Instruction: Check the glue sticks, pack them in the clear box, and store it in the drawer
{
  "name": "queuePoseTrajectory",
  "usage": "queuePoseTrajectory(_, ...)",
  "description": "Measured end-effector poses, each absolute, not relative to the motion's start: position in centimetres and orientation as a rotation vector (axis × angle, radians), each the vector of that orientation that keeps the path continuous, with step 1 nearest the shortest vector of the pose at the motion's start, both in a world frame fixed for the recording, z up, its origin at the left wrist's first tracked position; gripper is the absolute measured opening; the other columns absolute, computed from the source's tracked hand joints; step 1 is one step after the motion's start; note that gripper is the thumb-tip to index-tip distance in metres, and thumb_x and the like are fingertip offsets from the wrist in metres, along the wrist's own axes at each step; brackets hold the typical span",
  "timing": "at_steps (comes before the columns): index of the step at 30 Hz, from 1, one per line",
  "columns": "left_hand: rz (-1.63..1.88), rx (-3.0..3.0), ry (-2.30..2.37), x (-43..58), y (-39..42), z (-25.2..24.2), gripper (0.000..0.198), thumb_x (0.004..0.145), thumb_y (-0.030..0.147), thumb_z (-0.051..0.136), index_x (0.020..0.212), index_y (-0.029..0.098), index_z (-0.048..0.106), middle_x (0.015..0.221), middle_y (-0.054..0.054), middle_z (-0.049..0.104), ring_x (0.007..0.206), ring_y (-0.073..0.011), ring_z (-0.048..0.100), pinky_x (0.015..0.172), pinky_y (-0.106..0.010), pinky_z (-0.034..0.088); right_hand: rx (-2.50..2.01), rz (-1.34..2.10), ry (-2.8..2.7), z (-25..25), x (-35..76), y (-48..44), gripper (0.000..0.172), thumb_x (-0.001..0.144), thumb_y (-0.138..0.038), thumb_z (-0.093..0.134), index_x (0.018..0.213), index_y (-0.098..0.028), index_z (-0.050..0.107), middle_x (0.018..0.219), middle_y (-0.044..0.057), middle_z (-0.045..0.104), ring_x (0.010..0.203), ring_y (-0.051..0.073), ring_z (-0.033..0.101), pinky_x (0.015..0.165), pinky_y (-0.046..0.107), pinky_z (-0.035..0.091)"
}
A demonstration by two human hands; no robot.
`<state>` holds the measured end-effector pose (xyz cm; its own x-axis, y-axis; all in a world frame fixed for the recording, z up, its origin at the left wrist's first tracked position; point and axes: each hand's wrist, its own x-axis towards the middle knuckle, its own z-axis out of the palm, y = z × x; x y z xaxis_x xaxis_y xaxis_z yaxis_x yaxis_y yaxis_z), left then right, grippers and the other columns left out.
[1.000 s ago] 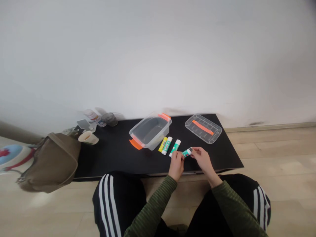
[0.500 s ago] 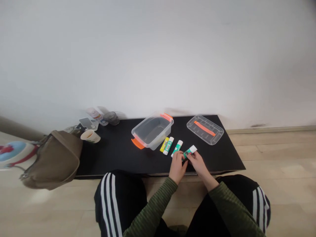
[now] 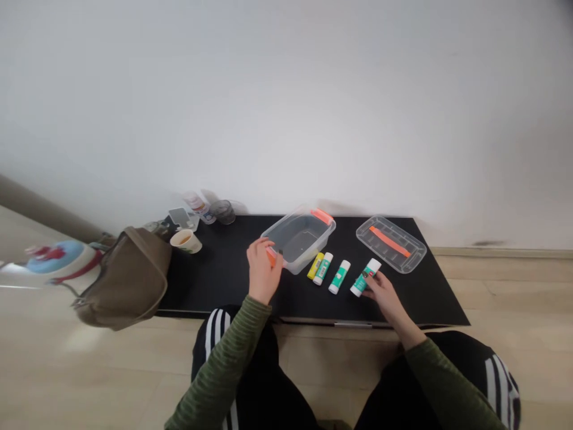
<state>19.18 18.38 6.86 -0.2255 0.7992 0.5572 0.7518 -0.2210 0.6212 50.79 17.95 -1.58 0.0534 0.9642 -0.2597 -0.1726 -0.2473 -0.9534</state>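
My left hand (image 3: 263, 275) is at the near left end of a clear plastic box (image 3: 310, 257), fingers closed around its orange latch (image 3: 271, 257). The box stands without its lid. In my right hand (image 3: 385, 294) is a green and white glue stick (image 3: 360, 284), tilted over the bench and gripped by its right side. Left of it lies a second glue stick (image 3: 339, 277). A third glue stick (image 3: 323, 268) rests against a yellow stick (image 3: 315, 266), close to the box.
A clear lid (image 3: 415, 261) with an orange handle lies at the right of the black bench (image 3: 219, 280). A paper cup (image 3: 187, 242), a dark cup (image 3: 223, 211), a bottle (image 3: 200, 208) and a brown bag (image 3: 129, 280) occupy the left end. A wall rises behind.
My left hand has left the glue stick and moved left to the box's latch. My right hand keeps the glue stick, now slightly farther right of the others. The view has shifted.
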Motion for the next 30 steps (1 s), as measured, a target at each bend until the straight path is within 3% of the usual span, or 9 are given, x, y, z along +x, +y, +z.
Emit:
queuePoseTrajectory(5,1.542,1.411,1.918,15.0,22.0,4.1,0.035,0.079,0.025,0.062,0.113,0.022,0.055,0.127,-0.010,0.050,0.123,-0.0258,0.045,0.103,-0.045,0.040,-1.307,1.280,-1.132,2.4,50.3,20.0,0.045,0.069,-0.057,0.073,0.095,-0.022,0.064,0.084,0.003,0.069,0.077,0.022,0.067,0.063,0.035,0.058)
queuePoseTrajectory(9,1.535,0.910,1.666,14.4,23.4,2.2,0.031,0.077,0.029,0.063,0.106,0.020,0.059,0.113,-0.008,0.060,0.112,-0.0230,0.056,0.098,-0.040,0.045,-1.203,1.059,-1.458,7.4,47.1,22.8,0.039,0.078,-0.055,0.066,0.099,-0.022,0.065,0.093,0.005,0.070,0.087,0.023,0.066,0.076,0.037,0.055)
queuePoseTrajectory(13,1.585,0.807,1.507,14.8,23.7,2.1,0.027,0.075,0.026,0.065,0.101,0.018,0.061,0.106,-0.007,0.065,0.100,-0.0196,0.061,0.092,-0.036,0.047,-1.094,0.941,-1.739,11.0,40.6,26.1,0.039,0.088,-0.046,0.057,0.118,-0.022,0.058,0.108,0.006,0.070,0.098,0.023,0.065,0.086,0.036,0.052)
queuePoseTrajectory(17,1.581,0.766,1.441,14.9,23.7,2.1,0.027,0.073,0.028,0.066,0.098,0.017,0.062,0.096,-0.006,0.067,0.089,-0.0175,0.063,0.086,-0.033,0.049,-1.432,0.728,-2.191,11.6,33.7,28.8,0.041,0.091,-0.039,0.053,0.124,-0.014,0.052,0.110,0.014,0.070,0.100,0.027,0.066,0.086,0.037,0.051)
queuePoseTrajectory(22,1.509,0.692,1.347,15.0,23.7,1.8,0.026,0.070,0.035,0.068,0.086,0.015,0.065,0.075,-0.002,0.064,0.070,-0.0147,0.060,0.072,-0.029,0.048,-1.775,0.695,-2.679,9.2,28.2,30.6,0.030,0.077,-0.031,0.071,0.101,-0.013,0.068,0.107,0.019,0.072,0.099,0.032,0.069,0.077,0.032,0.051)
queuePoseTrajectory(26,1.497,0.684,1.323,15.0,23.7,1.6,0.028,0.069,0.036,0.069,0.087,0.015,0.064,0.072,0.000,0.062,0.067,-0.0132,0.059,0.067,-0.027,0.047,-1.830,0.789,-2.709,6.8,25.9,30.8,0.014,0.060,-0.012,0.078,0.073,-0.012,0.073,0.081,0.017,0.075,0.079,0.032,0.072,0.066,0.032,0.052)
queuePoseTrajectory(30,1.517,0.691,1.313,15.1,23.6,1.6,0.032,0.071,0.038,0.069,0.092,0.015,0.063,0.078,-0.001,0.063,0.072,-0.0137,0.060,0.070,-0.027,0.047,-1.830,0.871,-2.727,5.1,24.9,31.1,0.011,0.054,-0.006,0.077,0.059,-0.014,0.070,0.057,0.008,0.069,0.063,0.026,0.070,0.059,0.029,0.052)
